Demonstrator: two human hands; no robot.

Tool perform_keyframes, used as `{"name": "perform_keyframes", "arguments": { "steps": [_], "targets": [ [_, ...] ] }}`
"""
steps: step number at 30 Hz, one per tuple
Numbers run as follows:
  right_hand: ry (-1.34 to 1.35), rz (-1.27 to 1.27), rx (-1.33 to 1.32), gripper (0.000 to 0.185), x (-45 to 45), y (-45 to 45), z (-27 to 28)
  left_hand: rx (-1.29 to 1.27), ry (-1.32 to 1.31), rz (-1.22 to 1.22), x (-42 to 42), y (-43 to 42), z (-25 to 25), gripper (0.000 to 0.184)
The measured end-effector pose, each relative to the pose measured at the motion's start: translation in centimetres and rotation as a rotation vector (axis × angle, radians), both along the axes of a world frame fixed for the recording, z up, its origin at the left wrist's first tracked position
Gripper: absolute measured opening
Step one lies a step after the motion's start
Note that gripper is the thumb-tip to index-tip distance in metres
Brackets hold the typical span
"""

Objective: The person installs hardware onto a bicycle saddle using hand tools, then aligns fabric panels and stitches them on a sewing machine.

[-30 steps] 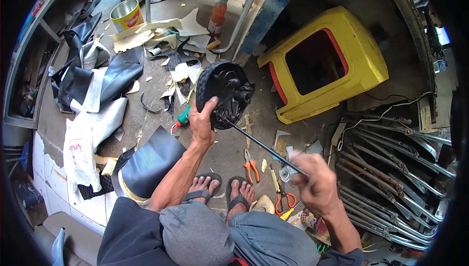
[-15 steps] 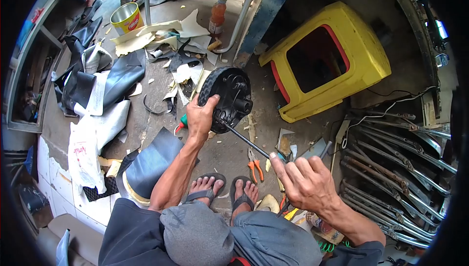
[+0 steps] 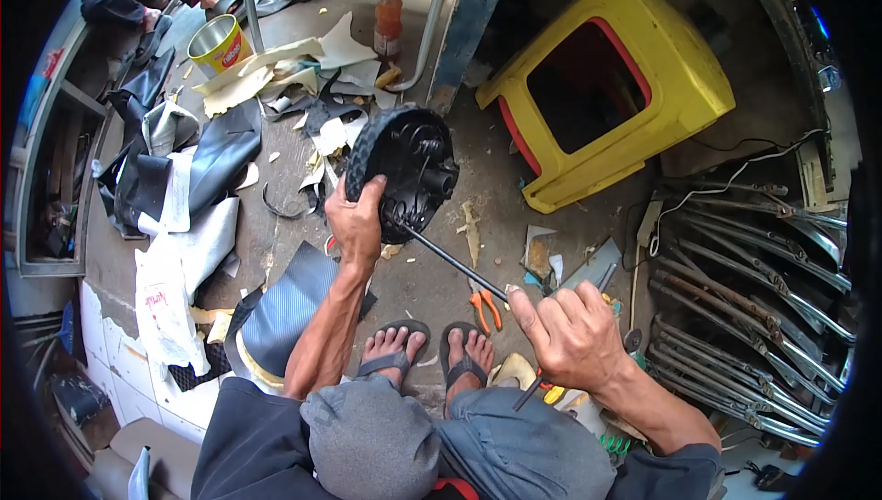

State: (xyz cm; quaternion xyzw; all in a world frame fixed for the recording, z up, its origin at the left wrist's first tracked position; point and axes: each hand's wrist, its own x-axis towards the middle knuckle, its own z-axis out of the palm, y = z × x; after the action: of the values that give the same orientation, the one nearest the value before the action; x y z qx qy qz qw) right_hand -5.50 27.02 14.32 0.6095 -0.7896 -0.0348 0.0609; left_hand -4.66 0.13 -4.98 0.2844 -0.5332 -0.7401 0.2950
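My left hand grips the near left rim of a black plastic wheel with a knobbly tread, thumb on its inner face. The wheel is held up above the floor, its hollow, ribbed side turned to the right. My right hand is closed around the crossbar of a T-handle wrench, with the index finger along its shaft. Both ends of the crossbar stick out of the fist. The shaft's tip reaches into the lower part of the wheel; what it touches there is too small to make out.
Orange-handled pliers lie on the floor ahead of my feet. A yellow plastic shell stands at right, above stacked metal tubes. Scraps, a tin and a bottle lie left and ahead. Another person's feet show at top left.
The wheel and my left hand have shifted slightly left and up in view. My right hand has moved little, and the crossbar's lower end shows more. The wrench tip stays at the wheel.
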Motion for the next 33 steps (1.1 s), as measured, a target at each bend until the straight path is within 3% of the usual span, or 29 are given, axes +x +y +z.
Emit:
{"name": "perform_keyframes", "arguments": {
  "steps": [5,7,19,21,25,27,29,30,33],
  "targets": [
    [-0.086,-0.02,-0.087,0.046,0.3,0.4,-1.6,-0.063,-0.006,0.004,1.0,-0.6,1.7,0.026],
    [-0.254,-0.113,-0.235,0.04,0.9,0.1,-2.0,-0.059,-0.015,0.02,1.5,-0.4,1.3,0.024],
    [-0.751,-0.451,-0.453,0.024,3.6,0.5,-2.7,-0.129,0.007,0.037,2.4,0.5,1.7,0.023],
    [-0.884,-0.583,-0.614,0.021,4.1,0.3,-3.2,-0.159,0.015,0.037,1.9,0.5,1.8,0.022],
    [-0.894,-0.648,-0.625,0.022,4.0,1.4,-3.2,-0.336,-0.124,0.023,1.3,1.3,0.6,0.019],
    [-0.452,-0.385,-0.261,0.024,3.0,2.0,-1.2,-0.468,-0.139,0.073,0.3,1.2,0.0,0.019],
    [-0.55,-0.458,-0.299,0.024,3.6,3.7,-0.8,-0.478,-0.276,0.162,0.1,0.6,0.4,0.023],
    [-0.634,-0.547,-0.448,0.023,3.7,4.9,-1.1,-0.549,-0.228,0.208,0.1,0.0,0.5,0.027],
    [-0.968,-0.93,-0.782,0.023,4.7,9.9,-4.7,-0.196,-0.145,0.17,0.6,-2.4,-0.9,0.028]
  ]
}}
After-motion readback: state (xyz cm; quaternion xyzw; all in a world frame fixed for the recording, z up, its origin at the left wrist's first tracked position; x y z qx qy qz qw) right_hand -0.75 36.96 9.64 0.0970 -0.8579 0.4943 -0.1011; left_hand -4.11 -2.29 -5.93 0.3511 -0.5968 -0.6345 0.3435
